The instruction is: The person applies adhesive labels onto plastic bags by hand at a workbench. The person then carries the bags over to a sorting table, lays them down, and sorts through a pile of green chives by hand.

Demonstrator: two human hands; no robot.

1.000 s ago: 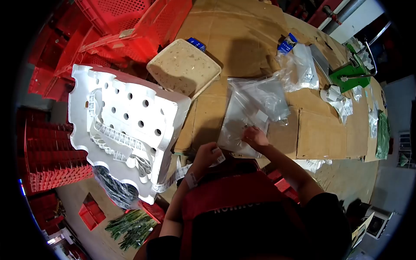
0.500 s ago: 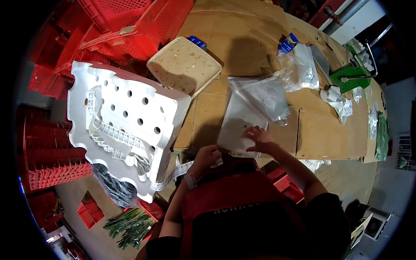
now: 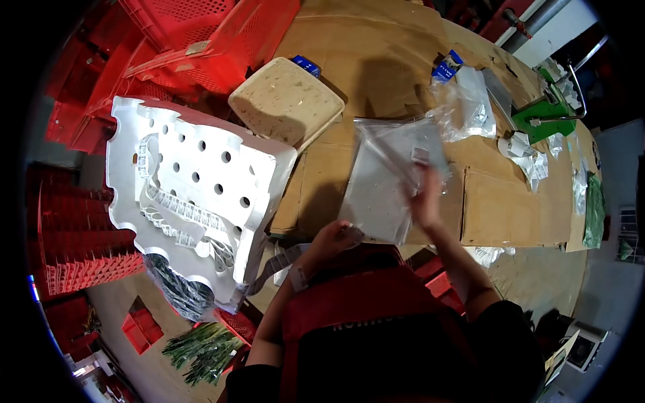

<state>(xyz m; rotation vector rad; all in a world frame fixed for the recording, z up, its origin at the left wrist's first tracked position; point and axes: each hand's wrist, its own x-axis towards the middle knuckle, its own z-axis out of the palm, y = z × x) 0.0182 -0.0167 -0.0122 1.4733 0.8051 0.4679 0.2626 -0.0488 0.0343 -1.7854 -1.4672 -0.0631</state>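
My left hand (image 3: 332,240) is closed on the end of a strip of printed labels (image 3: 285,260). The strip runs back to the white perforated crate (image 3: 267,195), where more of it lies in loops (image 3: 185,209). My right hand (image 3: 426,195) is over a stack of clear plastic bags (image 3: 377,195) on the cardboard-covered table, its fingers smeared by motion. Just beyond its fingertips, a small pale label (image 3: 420,154) shows against the top bag. I cannot tell whether the right fingers grip the bag.
Behind the bags, a beige plastic tub (image 3: 285,101) stands beside red crates (image 3: 201,60). To the right are more clear bags (image 3: 474,101), a blue packet (image 3: 447,66), a crumpled label strip (image 3: 527,161) and a green metal device (image 3: 544,117). Bundled green stalks (image 3: 201,352) lie below left.
My right hand has moved forward and right over the bags, and the top bag has shifted the same way with its label. My left hand has moved slightly right with the strip.
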